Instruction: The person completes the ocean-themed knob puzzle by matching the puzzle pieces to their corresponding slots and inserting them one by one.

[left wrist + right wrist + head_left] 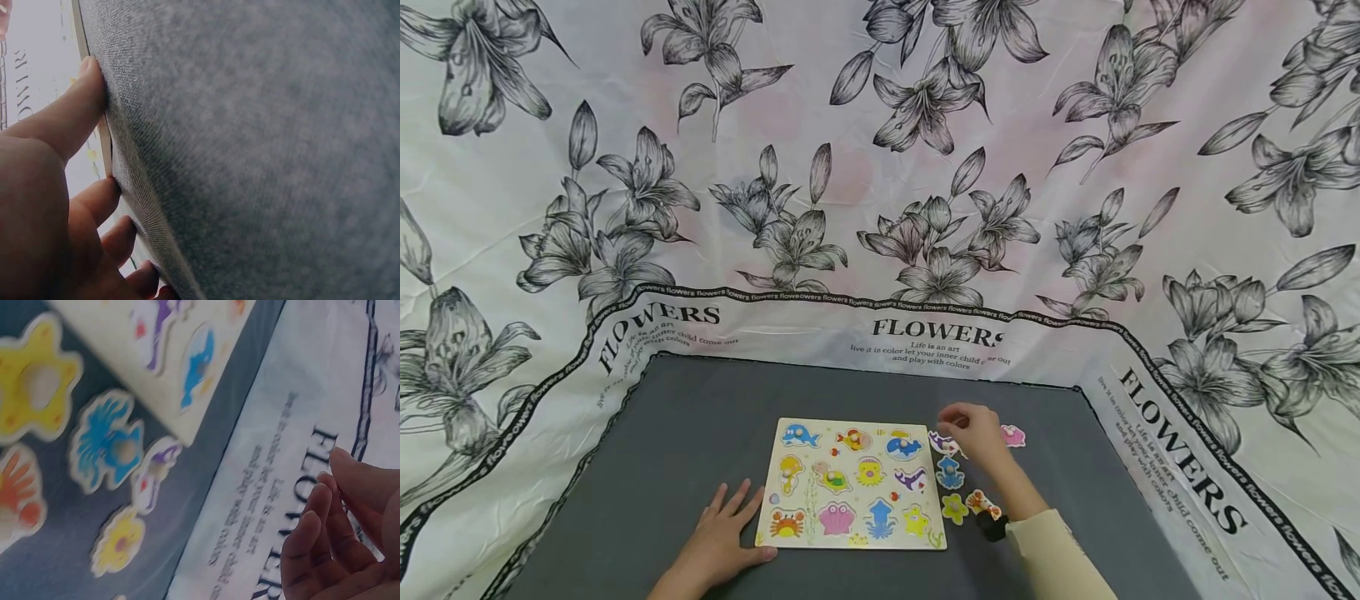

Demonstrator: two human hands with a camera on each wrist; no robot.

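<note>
A wooden puzzle board (811, 498) with printed sea animals lies flat on the grey table. At its left edge, my left hand (718, 533) rests with fingers spread; in the left wrist view the thumb (81, 103) is against the board's edge. My right hand (973, 429) hovers past the board's upper right corner, over the loose pieces. Its thumb and fingertips come close together, with nothing visible between them in the right wrist view. Below it lie a purple piece (150, 478), a blue squid piece (112, 444), a yellow octopus piece (119, 540) and a yellow star piece (59, 412).
An orange crab piece (983, 503) sits right of the star, and a pink piece (1013, 435) lies beyond the right wrist. A small black object (992, 527) shows by the right cuff. White flower-printed cloth (805, 333) surrounds the grey tabletop (647, 450).
</note>
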